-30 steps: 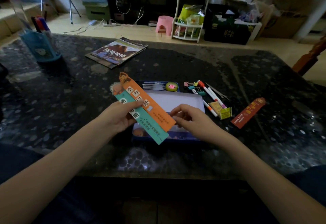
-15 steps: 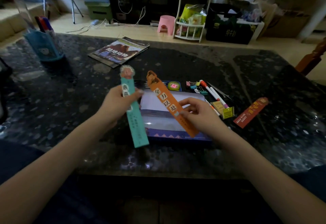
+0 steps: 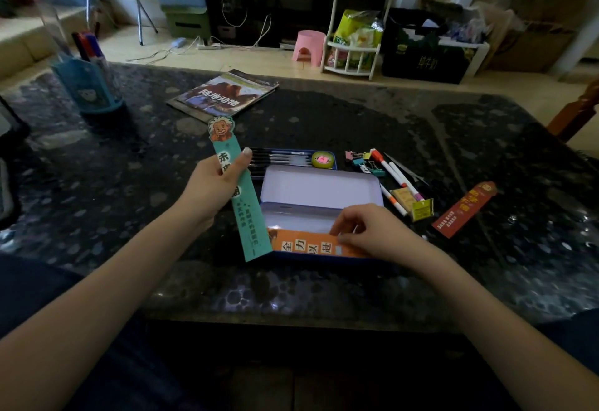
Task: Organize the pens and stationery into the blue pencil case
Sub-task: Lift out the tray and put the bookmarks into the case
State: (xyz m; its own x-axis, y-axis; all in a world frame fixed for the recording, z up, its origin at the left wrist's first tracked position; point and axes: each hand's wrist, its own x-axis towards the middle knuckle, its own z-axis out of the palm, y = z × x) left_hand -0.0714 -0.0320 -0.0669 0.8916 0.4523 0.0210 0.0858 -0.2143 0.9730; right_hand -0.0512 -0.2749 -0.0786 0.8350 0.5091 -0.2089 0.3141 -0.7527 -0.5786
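The blue pencil case (image 3: 319, 188) lies open at the table's middle, its white inside showing. My left hand (image 3: 214, 187) grips a teal bookmark (image 3: 241, 196) upright just left of the case. An orange bookmark (image 3: 311, 243) lies flat along the case's near side, and my right hand (image 3: 369, 230) pinches its right end with curled fingers. Dark pens (image 3: 278, 159) and a round yellow-green tape (image 3: 322, 160) sit in the case's far tray. Right of the case lie binder clips (image 3: 361, 159), white markers (image 3: 395, 174), yellow erasers (image 3: 418, 205) and a red bookmark (image 3: 463, 209).
A picture book (image 3: 223, 94) lies at the table's far middle. A blue pen holder (image 3: 89, 85) with markers stands at the far left. The dark marble table (image 3: 486, 138) ends close to me. A wooden chair (image 3: 580, 109) stands at the right edge.
My right hand has lowered the orange bookmark and turned it flat into the case. My left hand has lifted the teal bookmark slightly and holds it off to the case's left.
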